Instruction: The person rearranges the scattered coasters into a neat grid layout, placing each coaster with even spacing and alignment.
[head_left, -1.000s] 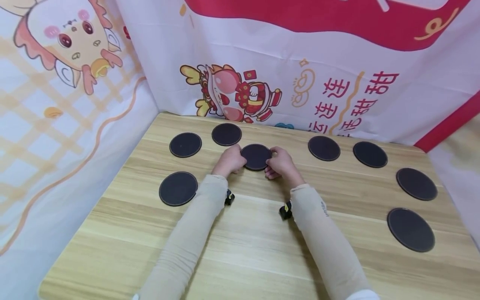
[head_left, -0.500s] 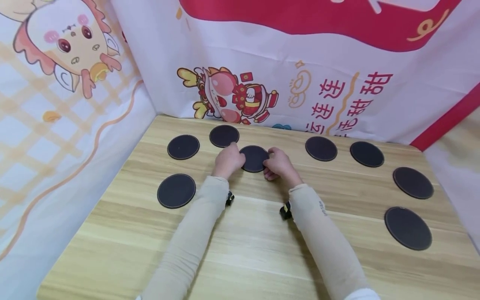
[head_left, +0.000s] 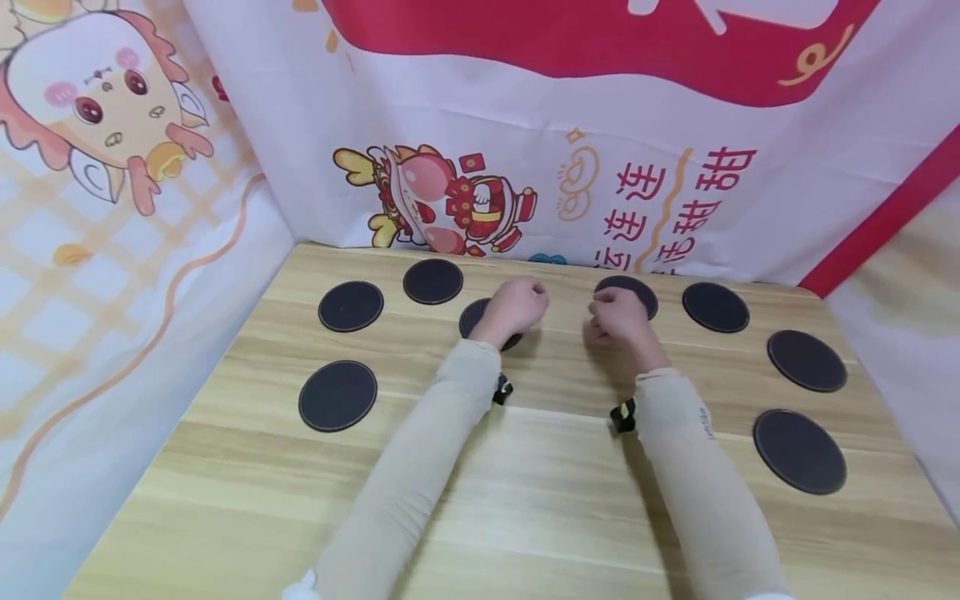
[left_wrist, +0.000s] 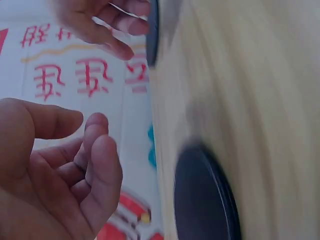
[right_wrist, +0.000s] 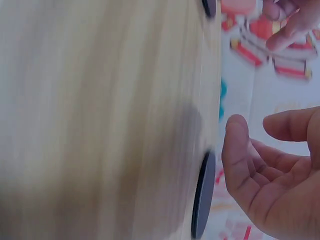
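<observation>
Round black coasters with a thin stitched rim lie on the wooden table. My left hand (head_left: 517, 308) hovers above one coaster (head_left: 474, 315), covering part of it from the head camera. Its fingers are loosely bent, thumb and fingertips apart, with nothing between them in the left wrist view. A short way right, my right hand (head_left: 621, 318) hangs in front of another coaster (head_left: 636, 287) and hides its near part. In the right wrist view the right fingers (right_wrist: 235, 145) are bent, also holding nothing, and a gap separates them from the coaster (right_wrist: 204, 197).
Left of the hands lie three coasters, one of them (head_left: 337, 396) nearer the front. Several more, such as this coaster (head_left: 799, 451), curve along the right side. A printed cloth (head_left: 450, 108) hangs behind the wooden table (head_left: 525, 517), and another cloth (head_left: 172, 333) hangs at left.
Both hands have let go of the middle coaster, which stays on the table. They have lifted and shifted right, the right hand reaching the coaster there. The head view has turned slightly.
</observation>
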